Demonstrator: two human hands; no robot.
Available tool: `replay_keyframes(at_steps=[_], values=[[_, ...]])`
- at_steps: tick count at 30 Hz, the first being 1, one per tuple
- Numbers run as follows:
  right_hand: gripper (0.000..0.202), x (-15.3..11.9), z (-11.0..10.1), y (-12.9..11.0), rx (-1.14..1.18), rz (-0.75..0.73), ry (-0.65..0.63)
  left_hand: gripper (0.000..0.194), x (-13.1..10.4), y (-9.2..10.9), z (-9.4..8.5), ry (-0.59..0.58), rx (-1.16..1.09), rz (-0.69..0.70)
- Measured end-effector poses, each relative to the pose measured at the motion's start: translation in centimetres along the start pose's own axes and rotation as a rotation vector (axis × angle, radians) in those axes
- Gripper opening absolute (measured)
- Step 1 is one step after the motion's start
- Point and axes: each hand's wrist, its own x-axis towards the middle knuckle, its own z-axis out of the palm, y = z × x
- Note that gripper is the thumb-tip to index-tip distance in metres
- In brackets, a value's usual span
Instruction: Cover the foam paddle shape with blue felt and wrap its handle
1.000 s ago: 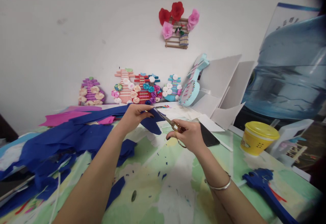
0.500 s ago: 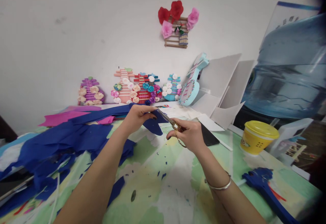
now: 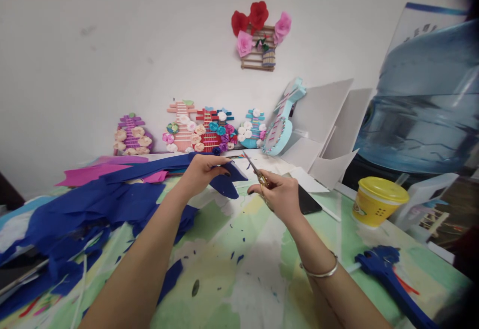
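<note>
My left hand (image 3: pixel 205 173) pinches a small folded piece of dark blue paper (image 3: pixel 225 185) above the middle of the table. Wrapped around the handles of gold-handled scissors (image 3: pixel 254 168) is my right hand (image 3: pixel 280 191). The blades point up and to the left, just right of the blue piece and apart from it. A tiny blue scrap hangs by the blades. Part of the scissor handles is hidden by my fingers.
Blue sheets (image 3: pixel 93 204) and pink paper (image 3: pixel 88 173) cover the left side. A blue glue gun (image 3: pixel 389 274), yellow tub (image 3: pixel 379 201) and black tablet (image 3: pixel 309 201) lie right. Decorated instrument shapes (image 3: pixel 182 129) line the wall.
The scissors have come away from the blue piece, moving slightly right, and their blades now point more steeply upward. A tiny scrap shows by the blades. My left hand has barely moved.
</note>
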Motion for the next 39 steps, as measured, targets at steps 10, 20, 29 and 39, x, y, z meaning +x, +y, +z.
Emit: replay_keyframes(at_steps=[10,20,29,39], values=[[0.042,0.7,0.1,2.2,-0.466,0.364,-0.391,0.015,0.2,0.9,-0.5,0.136,0.124,-0.022],[0.033,-0.6,2.7,3.7,-0.521,0.376,-0.599,0.019,-0.3,5.3,-1.0,0.323,0.287,0.063],[0.038,-0.2,2.2,2.7,-0.193,0.214,-0.415,0.018,-0.3,5.6,-0.6,0.260,0.327,0.141],[0.018,-1.3,3.1,1.6,-0.144,-0.052,-0.395,0.029,-3.9,1.9,3.0,0.048,0.555,0.594]])
